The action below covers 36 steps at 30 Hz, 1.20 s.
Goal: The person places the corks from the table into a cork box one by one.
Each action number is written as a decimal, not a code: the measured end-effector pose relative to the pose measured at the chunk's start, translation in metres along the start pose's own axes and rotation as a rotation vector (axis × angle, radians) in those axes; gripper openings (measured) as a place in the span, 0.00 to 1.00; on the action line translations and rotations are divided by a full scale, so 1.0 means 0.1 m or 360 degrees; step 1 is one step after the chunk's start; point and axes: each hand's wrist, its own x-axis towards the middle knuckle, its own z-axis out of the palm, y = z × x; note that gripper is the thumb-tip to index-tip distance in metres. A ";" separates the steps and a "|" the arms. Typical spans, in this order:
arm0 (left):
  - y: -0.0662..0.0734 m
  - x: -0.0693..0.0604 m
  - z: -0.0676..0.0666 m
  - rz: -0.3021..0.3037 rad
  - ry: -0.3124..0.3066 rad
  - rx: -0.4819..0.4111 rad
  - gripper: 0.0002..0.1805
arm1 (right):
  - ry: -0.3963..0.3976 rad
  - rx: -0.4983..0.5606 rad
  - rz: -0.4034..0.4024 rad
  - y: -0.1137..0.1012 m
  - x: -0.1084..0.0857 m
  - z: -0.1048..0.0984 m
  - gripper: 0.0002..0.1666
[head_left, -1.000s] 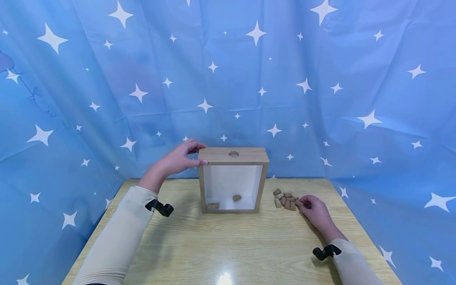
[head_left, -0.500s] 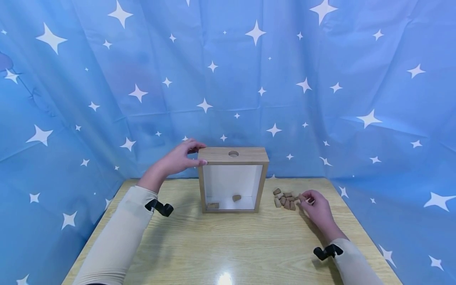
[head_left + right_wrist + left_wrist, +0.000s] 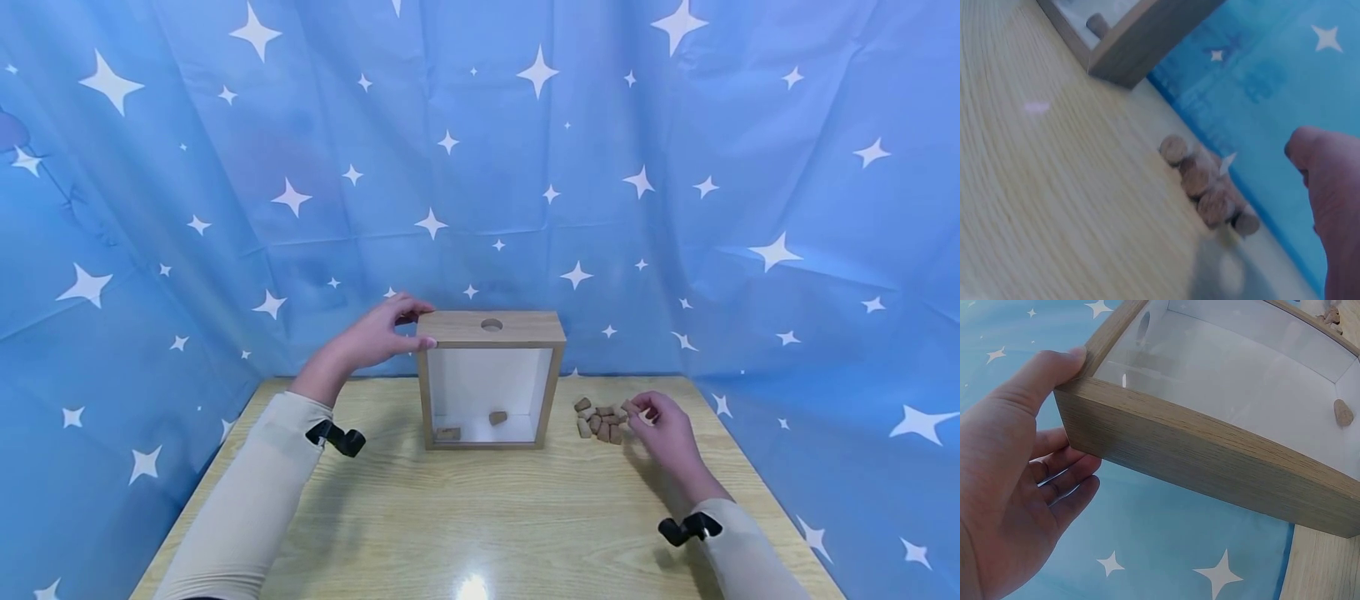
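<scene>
A wooden shadow box (image 3: 491, 329) with a round hole in its top and a clear front stands upright on the table. My left hand (image 3: 375, 337) grips its top left corner; the left wrist view has the thumb at the front edge and the other fingers behind. Two corks show inside, one tapered cork (image 3: 498, 417) and another cork (image 3: 448, 433) in the left corner. Right of the box, my right hand (image 3: 667, 429) pinches a cork (image 3: 630, 407) just above a pile of corks (image 3: 604, 423). That pinched cork is out of sight in the right wrist view.
The light wooden table (image 3: 480, 508) runs back to a blue star-patterned curtain (image 3: 480, 167) close behind the box. Black wrist mounts, left mount (image 3: 335, 436) and right mount (image 3: 688, 530), sit on both sleeves.
My right hand has lifted a cork from the right edge of the pile, slightly up. The left hand and the box have stayed put.
</scene>
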 end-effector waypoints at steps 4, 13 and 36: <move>-0.01 0.00 0.01 0.0005 0.0005 -0.0005 0.39 | 0.0045 -0.0008 -0.0073 -0.11 0.04 -0.01 0.11; -0.03 0.01 0.02 0.0010 0.0008 -0.0008 0.39 | 0.0102 -0.0024 -0.0167 -0.35 0.13 -0.09 0.11; -0.13 0.00 0.07 0.0043 0.0084 -0.0111 0.37 | 0.0253 0.0148 -0.0307 -1.02 0.42 -0.34 0.10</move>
